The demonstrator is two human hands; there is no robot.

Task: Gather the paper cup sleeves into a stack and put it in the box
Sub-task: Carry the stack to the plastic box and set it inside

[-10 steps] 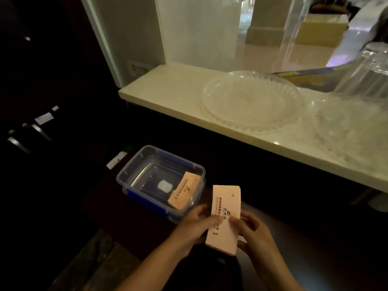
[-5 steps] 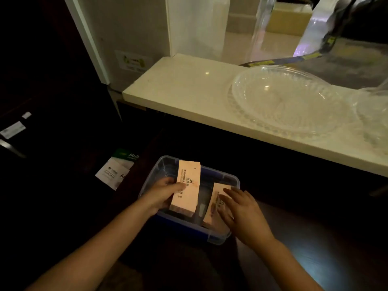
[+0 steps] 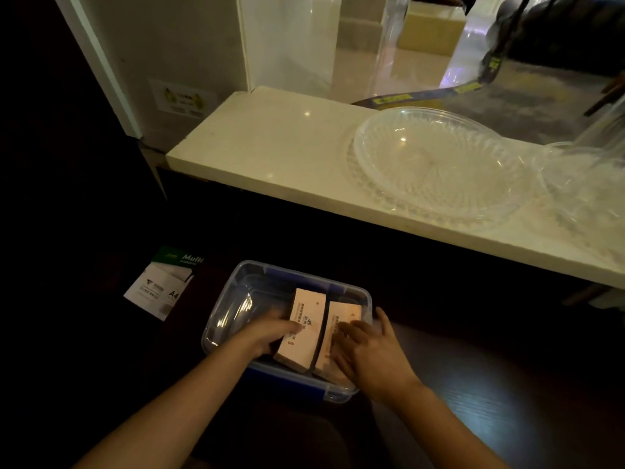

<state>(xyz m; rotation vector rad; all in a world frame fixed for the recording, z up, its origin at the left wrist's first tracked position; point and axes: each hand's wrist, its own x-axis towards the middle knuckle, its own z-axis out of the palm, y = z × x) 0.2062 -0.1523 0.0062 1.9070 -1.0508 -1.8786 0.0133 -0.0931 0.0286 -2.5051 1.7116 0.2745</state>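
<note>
A clear plastic box (image 3: 236, 299) with blue clips sits on a dark surface in front of me. Inside it, a thick stack of pale pink paper cup sleeves (image 3: 306, 328) lies tilted, and my left hand (image 3: 267, 335) grips its left side. A second, thinner lot of sleeves (image 3: 341, 319) lies to its right against the box's right wall. My right hand (image 3: 367, 350) rests flat on this lot with the fingers spread, covering its near half.
A cream stone counter (image 3: 277, 154) runs across above the box, carrying a large clear glass dish (image 3: 436, 164) and more glassware at the right. A pack of A4 paper (image 3: 162, 286) lies left of the box. The surroundings are dark.
The thick stack has gone from held above the box down into it, under my left hand. My right hand has stayed on the sleeves at the box's right side.
</note>
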